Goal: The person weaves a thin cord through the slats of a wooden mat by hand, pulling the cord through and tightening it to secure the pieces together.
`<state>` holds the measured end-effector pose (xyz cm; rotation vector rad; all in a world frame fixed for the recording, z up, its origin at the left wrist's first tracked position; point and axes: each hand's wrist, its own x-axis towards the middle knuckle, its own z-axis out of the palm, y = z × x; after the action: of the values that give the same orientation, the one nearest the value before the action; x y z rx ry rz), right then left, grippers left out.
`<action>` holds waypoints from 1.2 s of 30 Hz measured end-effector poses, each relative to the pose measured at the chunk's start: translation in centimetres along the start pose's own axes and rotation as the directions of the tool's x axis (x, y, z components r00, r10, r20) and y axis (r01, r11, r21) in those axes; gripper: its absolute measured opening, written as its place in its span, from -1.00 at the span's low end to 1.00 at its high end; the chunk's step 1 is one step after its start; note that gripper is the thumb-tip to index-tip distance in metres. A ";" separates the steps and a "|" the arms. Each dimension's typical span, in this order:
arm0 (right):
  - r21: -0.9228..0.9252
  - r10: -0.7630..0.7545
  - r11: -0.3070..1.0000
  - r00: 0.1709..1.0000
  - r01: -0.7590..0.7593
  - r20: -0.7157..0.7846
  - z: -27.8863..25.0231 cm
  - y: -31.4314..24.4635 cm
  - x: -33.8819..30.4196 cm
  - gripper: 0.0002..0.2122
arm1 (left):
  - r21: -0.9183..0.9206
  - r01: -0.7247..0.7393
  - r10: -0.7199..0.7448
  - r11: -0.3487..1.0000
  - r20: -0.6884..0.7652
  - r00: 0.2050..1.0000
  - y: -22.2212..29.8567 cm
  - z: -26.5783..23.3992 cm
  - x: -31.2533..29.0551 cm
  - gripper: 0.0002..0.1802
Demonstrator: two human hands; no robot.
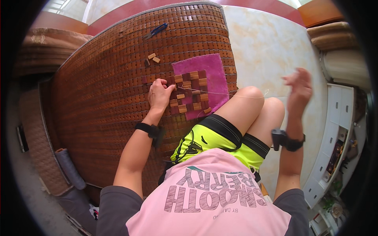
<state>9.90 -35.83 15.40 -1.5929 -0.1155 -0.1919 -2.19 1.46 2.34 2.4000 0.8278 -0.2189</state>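
A small checkered panel of light and dark wooden tiles (194,83) lies on a pink cloth (215,76), over the brown tiled mat (114,86). My left hand (159,95) is closed at the panel's left edge, thumb and fingers pinching a tile there. From the panel a thin pale thread (232,94) stretches right across my knee, its far end in the air near the floor tiles. My right hand (300,88) is raised at the right, well away from the panel. Motion smears its fingers, so whether it holds the thread or a needle is unclear.
Beyond the panel lie several loose wooden tiles (153,58) and blue-handled thread snips (158,30). My knees (252,98) are close by the cloth's right side. A white cabinet (328,137) stands at the right, past the pale floor (267,47).
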 end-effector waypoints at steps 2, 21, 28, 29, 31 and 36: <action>-0.051 0.178 0.984 0.969 -0.172 0.173 4.8 1.3 -1.8 -0.78 | -0.003 -0.033 0.033 0.999 -0.049 0.998 -0.5 0.5 0.0 -0.61; -0.424 0.004 0.784 0.679 0.454 0.734 18.7 10.5 -7.4 -0.95 | -0.829 0.508 0.138 0.234 0.545 0.827 -3.5 0.4 0.9 -0.81; -0.367 -0.037 0.814 0.671 0.450 0.740 19.3 10.6 -7.3 -0.93 | -0.821 0.532 0.147 0.205 0.563 0.813 -3.7 0.3 1.0 -0.80; -0.367 -0.036 0.814 0.670 0.450 0.742 19.4 10.6 -7.3 -0.93 | -0.822 0.532 0.150 0.205 0.563 0.813 -3.7 0.3 1.0 -0.80; -0.369 -0.030 0.814 0.668 0.448 0.744 19.5 10.7 -7.4 -0.93 | -0.825 0.523 0.136 0.212 0.555 0.820 -3.6 0.2 1.0 -0.79; -0.430 0.005 0.782 0.687 0.451 0.727 19.9 10.8 -7.6 -0.93 | -0.829 0.462 0.025 0.315 0.494 0.869 -2.6 -0.4 0.0 -0.75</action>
<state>5.58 -15.98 2.89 -2.2091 -0.9570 0.2266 -3.77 3.33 1.40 1.0250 0.7577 -0.2610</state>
